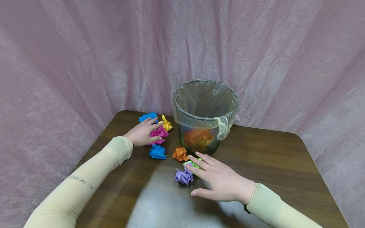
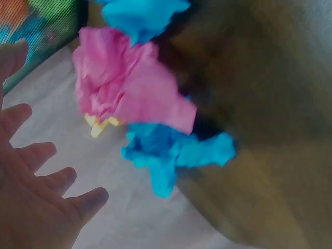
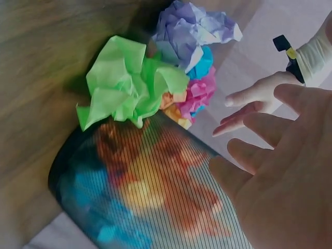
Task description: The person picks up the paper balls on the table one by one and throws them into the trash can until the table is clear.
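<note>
My left hand [image 1: 143,131], fingers spread, hovers over crumpled paper balls at the table's left: a pink one [image 1: 159,133], a blue one [image 1: 148,117] behind and a yellow one [image 1: 166,124] beside. Another blue paper ball [image 1: 157,152] lies nearer me. My right hand [image 1: 220,179] reaches out with straight fingers above a purple paper ball [image 1: 183,176] and a green one [image 3: 127,83], partly hidden by the fingers in the head view. An orange paper ball [image 1: 180,154] lies just left of them. Neither hand holds anything.
A mesh wastebasket [image 1: 196,142] with a clear liner knotted at its rim stands at the table's back middle, with colored paper inside. The brown wooden table [image 1: 265,152] ends at a pink curtain [image 1: 154,57].
</note>
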A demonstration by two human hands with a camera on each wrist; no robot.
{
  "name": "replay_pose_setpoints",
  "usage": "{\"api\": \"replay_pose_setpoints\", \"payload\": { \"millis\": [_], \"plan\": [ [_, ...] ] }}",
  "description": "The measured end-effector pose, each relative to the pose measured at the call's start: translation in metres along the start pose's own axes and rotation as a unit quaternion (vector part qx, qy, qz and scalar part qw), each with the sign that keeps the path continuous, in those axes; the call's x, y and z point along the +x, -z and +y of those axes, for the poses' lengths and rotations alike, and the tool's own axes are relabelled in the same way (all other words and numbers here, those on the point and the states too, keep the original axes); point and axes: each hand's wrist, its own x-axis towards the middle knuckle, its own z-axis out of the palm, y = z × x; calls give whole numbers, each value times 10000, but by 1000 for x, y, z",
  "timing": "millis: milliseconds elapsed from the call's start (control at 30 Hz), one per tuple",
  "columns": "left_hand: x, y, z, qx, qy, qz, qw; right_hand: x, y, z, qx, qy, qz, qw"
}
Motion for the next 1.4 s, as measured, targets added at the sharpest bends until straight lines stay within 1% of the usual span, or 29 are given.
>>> {"api": "replay_pose_setpoints", "payload": {
  "millis": [133,300,367,467,533,633,733,900,1167,1267,1400],
  "plan": [
    [1,-13,0,51,-15,126,9999,15,-10,-1,29,-45,-139,9999],
    [9,-21,1,132,244,130,9995,31,-18,-1,35,60,-182,9998],
    [12,-22,2,231,423,38,9988,36,-20,-1,28,99,-160,9998],
    [18,-27,3,501,632,-159,9966,42,-23,-1,19,129,-137,9998],
    [19,-29,6,656,795,-343,9941,45,-25,-2,40,141,-147,9998],
    [18,-31,11,760,934,-566,9911,46,-28,-3,94,70,-257,9996],
    [16,-32,16,760,877,-704,9907,47,-30,-5,175,-15,-360,9992],
    [12,-36,17,628,621,-834,9926,46,-33,-6,231,-48,-453,9987],
    [11,-48,12,460,-70,-927,9946,48,-39,-6,179,98,-390,9990],
    [10,-53,10,370,-153,-963,9945,49,-41,-6,185,116,-401,9990],
    [10,-57,8,196,-122,-972,9950,49,-43,-7,242,94,-460,9986]
  ]
}}
